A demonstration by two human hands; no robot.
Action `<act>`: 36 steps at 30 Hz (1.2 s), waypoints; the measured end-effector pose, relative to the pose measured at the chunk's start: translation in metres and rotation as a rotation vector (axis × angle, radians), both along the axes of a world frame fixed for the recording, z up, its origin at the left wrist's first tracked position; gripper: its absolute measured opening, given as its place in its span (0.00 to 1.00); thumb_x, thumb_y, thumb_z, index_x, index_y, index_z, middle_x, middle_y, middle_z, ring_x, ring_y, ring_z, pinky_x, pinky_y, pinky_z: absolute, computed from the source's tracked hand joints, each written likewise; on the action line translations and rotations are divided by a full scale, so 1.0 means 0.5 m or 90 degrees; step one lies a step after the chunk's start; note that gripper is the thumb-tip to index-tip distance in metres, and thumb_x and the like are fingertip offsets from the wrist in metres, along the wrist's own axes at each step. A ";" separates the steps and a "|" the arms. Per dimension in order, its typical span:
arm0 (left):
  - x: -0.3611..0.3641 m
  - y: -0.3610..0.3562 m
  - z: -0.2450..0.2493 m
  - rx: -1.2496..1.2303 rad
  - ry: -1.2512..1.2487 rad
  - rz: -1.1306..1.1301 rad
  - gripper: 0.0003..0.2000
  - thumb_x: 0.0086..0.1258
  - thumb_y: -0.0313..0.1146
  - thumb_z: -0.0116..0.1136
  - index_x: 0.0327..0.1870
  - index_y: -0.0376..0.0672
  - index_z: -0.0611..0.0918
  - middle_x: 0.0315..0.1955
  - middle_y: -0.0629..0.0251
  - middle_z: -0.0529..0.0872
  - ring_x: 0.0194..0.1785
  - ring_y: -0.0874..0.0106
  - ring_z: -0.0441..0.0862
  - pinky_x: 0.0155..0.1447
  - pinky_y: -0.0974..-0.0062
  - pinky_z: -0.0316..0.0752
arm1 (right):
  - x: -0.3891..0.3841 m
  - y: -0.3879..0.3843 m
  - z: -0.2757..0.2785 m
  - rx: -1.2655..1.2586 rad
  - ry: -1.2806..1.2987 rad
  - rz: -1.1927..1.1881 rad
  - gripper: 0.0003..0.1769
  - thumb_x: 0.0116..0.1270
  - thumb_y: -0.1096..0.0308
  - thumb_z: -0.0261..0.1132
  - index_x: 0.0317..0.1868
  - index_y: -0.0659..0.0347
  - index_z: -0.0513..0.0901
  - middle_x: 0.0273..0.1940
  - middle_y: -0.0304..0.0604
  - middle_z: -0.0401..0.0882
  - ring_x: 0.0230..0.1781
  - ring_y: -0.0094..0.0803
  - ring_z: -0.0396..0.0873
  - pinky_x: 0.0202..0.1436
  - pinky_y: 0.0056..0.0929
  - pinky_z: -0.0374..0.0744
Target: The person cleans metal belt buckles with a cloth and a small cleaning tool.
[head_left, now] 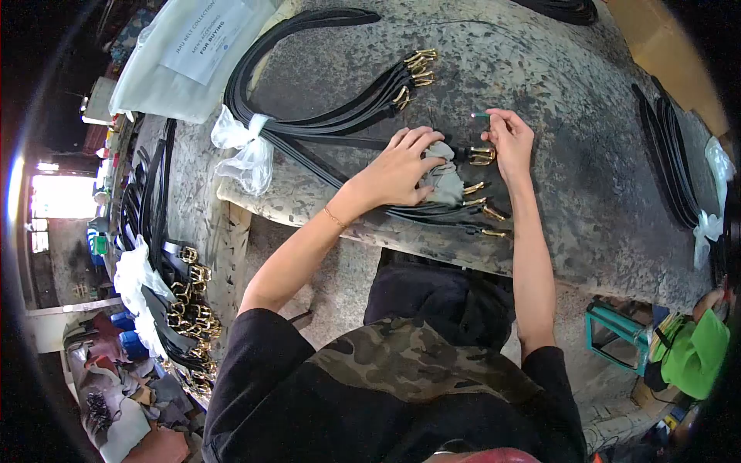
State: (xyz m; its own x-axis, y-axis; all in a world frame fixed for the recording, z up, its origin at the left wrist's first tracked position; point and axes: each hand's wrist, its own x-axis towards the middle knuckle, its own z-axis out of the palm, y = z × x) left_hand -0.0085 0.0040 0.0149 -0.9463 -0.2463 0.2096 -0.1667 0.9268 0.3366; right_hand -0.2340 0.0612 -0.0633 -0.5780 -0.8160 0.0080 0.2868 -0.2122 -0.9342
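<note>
Several black belts [324, 130] with gold buckles lie on the stained table, tied with clear plastic [245, 147] at the left. My left hand [397, 168] presses a grey cloth [444, 179] onto the belts, its fingers bent over the cloth's left side. A gold buckle [482, 157] sticks out to the right of the cloth, and more buckles [486, 208] lie below it. My right hand [510, 141] is closed just right of that buckle, pinching a thin dark green stick [480, 115] that points left.
More belts [670, 166] lie at the table's right side. A plastic-wrapped pack with a printed label [207, 38] sits at the upper left. Many gold-buckled belts [189, 309] hang at the left. A teal frame [617, 339] and a green bag [698, 355] are at the lower right.
</note>
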 end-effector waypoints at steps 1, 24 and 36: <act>0.006 0.010 0.001 -0.081 -0.004 -0.009 0.20 0.50 0.33 0.68 0.47 0.40 0.82 0.56 0.55 0.73 0.64 0.55 0.67 0.67 0.58 0.63 | 0.000 0.001 -0.001 -0.014 -0.006 0.008 0.08 0.71 0.73 0.61 0.44 0.68 0.83 0.30 0.35 0.77 0.27 0.19 0.73 0.31 0.22 0.78; -0.080 -0.023 -0.086 -0.145 0.061 0.062 0.16 0.64 0.34 0.62 0.50 0.35 0.81 0.50 0.51 0.74 0.51 0.55 0.73 0.55 0.62 0.73 | -0.032 0.023 0.003 -0.129 -0.301 0.014 0.10 0.70 0.75 0.58 0.48 0.71 0.79 0.30 0.34 0.71 0.28 0.20 0.68 0.38 0.29 0.75; -0.047 -0.047 -0.096 0.116 0.110 -0.011 0.09 0.59 0.22 0.63 0.41 0.41 0.87 0.51 0.53 0.78 0.57 0.56 0.75 0.55 0.66 0.75 | -0.035 0.029 0.001 -0.138 -0.312 0.026 0.10 0.70 0.74 0.60 0.48 0.70 0.79 0.31 0.35 0.73 0.29 0.20 0.69 0.40 0.29 0.74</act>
State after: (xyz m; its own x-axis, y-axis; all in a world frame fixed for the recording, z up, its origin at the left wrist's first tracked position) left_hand -0.0318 -0.0197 -0.0333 -0.9046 -0.2793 0.3219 -0.0771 0.8501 0.5209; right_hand -0.2515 0.0757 -0.0629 -0.5235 -0.8479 -0.0842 0.6909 -0.3646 -0.6243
